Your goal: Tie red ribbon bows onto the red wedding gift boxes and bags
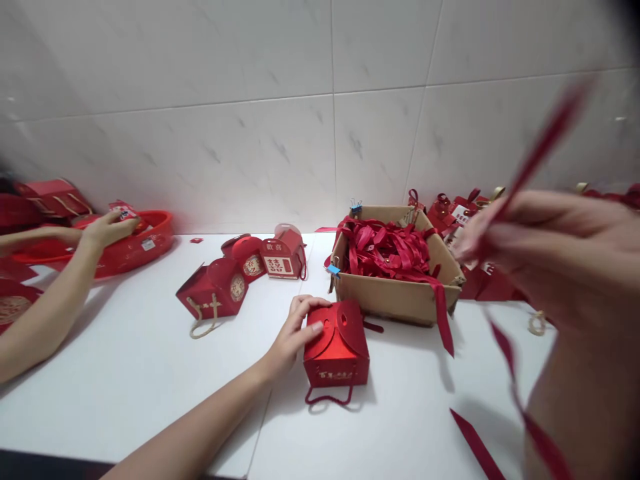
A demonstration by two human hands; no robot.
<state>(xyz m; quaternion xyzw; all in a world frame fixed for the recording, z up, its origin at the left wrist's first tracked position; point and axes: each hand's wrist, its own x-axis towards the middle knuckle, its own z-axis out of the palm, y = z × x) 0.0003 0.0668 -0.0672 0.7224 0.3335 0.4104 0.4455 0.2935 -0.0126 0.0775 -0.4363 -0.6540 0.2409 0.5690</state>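
A closed red gift box (336, 343) with a dark red cord handle sits on the white table. My left hand (300, 330) rests on its left side and top, fingers spread and thumb on the lid. At the right, close to the camera, my right hand (530, 247) is raised and blurred, its fingers pinched on a dark red ribbon (537, 143). The ribbon sticks up above the hand, and a twisted length hangs below it. Behind the gift box stands an open cardboard box (385, 297) full of loose red ribbons (385, 247).
Several red gift boxes (215, 290) stand left of the cardboard box, and more decorated ones (463, 207) lie behind it at the right. At the far left, another person's hands (107, 230) hold a small packet over a red basin (163, 233). A tiled wall (280, 160) bounds the table.
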